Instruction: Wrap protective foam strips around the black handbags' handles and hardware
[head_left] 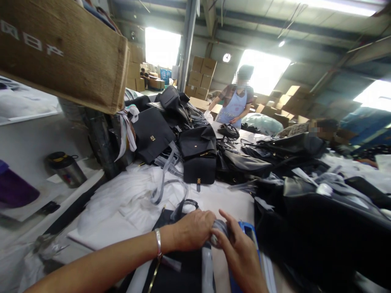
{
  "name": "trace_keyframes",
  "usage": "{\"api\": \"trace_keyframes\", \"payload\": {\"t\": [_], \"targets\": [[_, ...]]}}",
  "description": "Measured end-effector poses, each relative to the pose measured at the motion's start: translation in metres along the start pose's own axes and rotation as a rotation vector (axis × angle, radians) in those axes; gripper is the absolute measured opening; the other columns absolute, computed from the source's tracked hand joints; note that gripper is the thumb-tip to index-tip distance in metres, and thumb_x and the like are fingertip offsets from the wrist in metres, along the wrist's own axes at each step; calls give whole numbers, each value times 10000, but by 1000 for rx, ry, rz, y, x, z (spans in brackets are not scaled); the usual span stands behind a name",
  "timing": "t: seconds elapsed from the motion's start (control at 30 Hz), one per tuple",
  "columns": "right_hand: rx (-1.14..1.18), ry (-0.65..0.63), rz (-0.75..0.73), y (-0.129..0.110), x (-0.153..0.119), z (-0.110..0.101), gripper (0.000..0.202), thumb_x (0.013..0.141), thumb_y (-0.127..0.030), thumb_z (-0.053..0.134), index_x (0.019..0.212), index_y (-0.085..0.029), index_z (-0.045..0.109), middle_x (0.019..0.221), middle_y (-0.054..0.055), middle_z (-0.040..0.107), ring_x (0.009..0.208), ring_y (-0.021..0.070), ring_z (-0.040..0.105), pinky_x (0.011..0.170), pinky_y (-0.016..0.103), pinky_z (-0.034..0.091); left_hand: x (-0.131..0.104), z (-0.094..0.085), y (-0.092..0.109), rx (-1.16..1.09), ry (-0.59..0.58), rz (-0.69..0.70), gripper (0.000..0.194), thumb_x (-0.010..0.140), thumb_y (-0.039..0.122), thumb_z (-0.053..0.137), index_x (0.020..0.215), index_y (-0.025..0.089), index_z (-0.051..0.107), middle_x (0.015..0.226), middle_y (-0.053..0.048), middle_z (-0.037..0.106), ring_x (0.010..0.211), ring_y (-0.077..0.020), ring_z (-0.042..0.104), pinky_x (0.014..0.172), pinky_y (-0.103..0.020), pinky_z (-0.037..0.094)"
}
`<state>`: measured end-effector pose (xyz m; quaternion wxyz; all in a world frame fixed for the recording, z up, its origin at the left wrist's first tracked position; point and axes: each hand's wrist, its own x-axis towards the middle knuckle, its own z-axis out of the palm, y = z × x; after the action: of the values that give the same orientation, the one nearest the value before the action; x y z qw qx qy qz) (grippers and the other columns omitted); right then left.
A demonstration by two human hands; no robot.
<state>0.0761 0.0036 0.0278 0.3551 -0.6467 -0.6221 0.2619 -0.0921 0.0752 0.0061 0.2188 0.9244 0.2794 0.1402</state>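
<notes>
A small greyish roll-like item (219, 232) sits between my two hands, just above the table's front part. My left hand (194, 230), with a silver bracelet at the wrist, is closed and presses against its left side. From the right, my right hand (241, 252) curls round it with thumb and fingers. Under my left arm lies a black bag (180, 270) with a gold zip and plastic-wrapped straps. Partly behind my right hand is a blue-edged object (249, 228).
Black bags (198, 150) are piled beyond my hands, and more dark material (311, 228) fills the right side. White sheets (122, 203) lie at the left. A brown fabric box (61, 53) hangs upper left, above a steel flask (69, 171). A person in an apron (234, 103) stands across the table.
</notes>
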Motion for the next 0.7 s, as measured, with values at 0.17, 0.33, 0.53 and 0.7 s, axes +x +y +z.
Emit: {"api": "trace_keyframes", "payload": {"t": [0.17, 0.33, 0.53, 0.7], "targets": [[78, 378, 33, 14, -9, 40, 505, 918, -492, 515, 1314, -179, 546, 1301, 122, 609, 1201, 291, 559, 1027, 430, 427, -3, -1, -3, -506, 49, -70, 332, 1019, 402, 217, 1070, 186, 464, 972, -51, 615, 849, -166, 592, 774, -277, 489], [124, 389, 1, 24, -7, 56, 466, 932, -446, 507, 1294, -155, 538, 1295, 138, 600, 1208, 279, 550, 1012, 413, 438, -5, 4, -18, -511, 15, -102, 335, 1015, 403, 205, 1025, 180, 456, 946, -59, 599, 821, -175, 569, 754, -296, 494], [-32, -91, -9, 10, 8, 15, 472, 864, -398, 629, 1300, -233, 563, 1197, 76, 673, 1069, 273, 639, 905, 374, 500, -4, 7, -22, -362, -53, -51, 235, 868, 208, 497, 1095, 159, 460, 1101, -157, 562, 991, -298, 557, 910, -463, 436], [110, 84, 36, 13, 8, 26, 494, 894, -459, 575, 1327, -226, 519, 1174, 95, 666, 1071, 274, 628, 926, 408, 491, -4, -2, -22, -508, -55, -87, 265, 984, 377, 323, 1093, 183, 466, 1010, -85, 616, 884, -213, 600, 791, -322, 475]]}}
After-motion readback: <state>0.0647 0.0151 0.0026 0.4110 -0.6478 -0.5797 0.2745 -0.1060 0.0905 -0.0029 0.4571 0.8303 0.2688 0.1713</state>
